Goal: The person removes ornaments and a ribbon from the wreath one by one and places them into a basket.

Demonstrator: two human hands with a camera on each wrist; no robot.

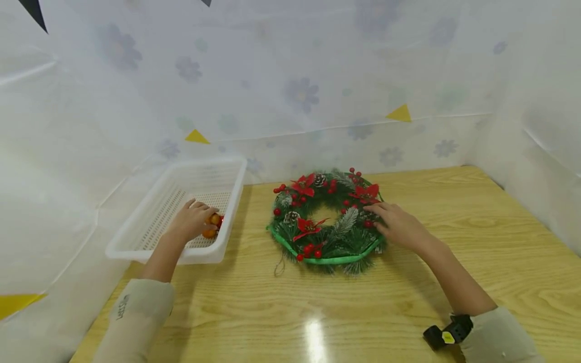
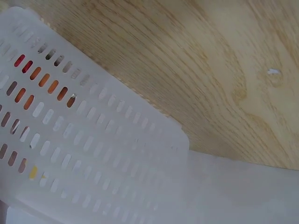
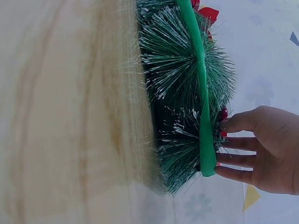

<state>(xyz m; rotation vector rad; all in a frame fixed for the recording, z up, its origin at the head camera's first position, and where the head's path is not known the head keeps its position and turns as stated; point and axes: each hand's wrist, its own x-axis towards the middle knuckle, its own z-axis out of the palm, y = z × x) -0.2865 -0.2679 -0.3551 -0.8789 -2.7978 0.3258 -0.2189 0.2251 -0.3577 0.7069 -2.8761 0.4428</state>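
Note:
In the head view my left hand [image 1: 189,222] reaches into a white plastic basket [image 1: 230,212], beside orange balls [image 1: 210,233] and something red at its near right corner. The fingers are spread loosely over the balls, with the thumb along them. Through the basket's slotted wall [image 2: 117,140], the left wrist view shows orange and red patches. On the table lies a green wreath [image 1: 336,247] with red flowers, berries, pinecones and frosted sprigs. My right hand [image 1: 399,227] touches its right side, and the right wrist view shows nearly straight fingers at the green ribbon [image 3: 203,93] edging it.
Both items stand on a wood-grain table [image 1: 363,312]. A pale sheet with a flower print [image 1: 301,93] hangs behind and at the sides, with yellow triangles on it. A cord loop [image 1: 279,267] sticks out at the wreath's near left. A black device [image 1: 449,333] sits on my right wrist.

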